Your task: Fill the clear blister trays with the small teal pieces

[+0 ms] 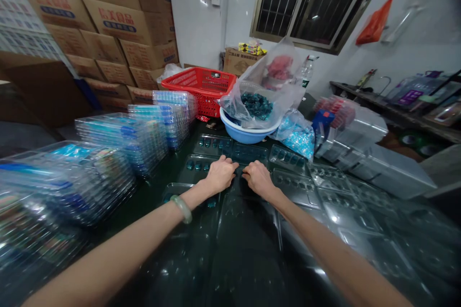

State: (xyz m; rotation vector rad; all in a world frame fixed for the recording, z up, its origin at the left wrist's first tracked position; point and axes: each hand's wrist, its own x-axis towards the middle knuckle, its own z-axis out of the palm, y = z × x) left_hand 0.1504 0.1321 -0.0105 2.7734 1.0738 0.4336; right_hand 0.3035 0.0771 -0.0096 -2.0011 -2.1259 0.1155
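Noted: left hand (pixel 219 176) and right hand (pixel 258 180) sit curled, fingertips against a clear plastic blister tray (pixel 248 153), any pinch unconfirmed.

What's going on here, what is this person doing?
A person is working with both bare hands at a dark table. Their left hand and right hand are at clear plastic trays, some holding small teal pieces. Stacked trays stand to the left. Ahead, a blue basin holds a bag of dark teal pieces, beside a red basket.
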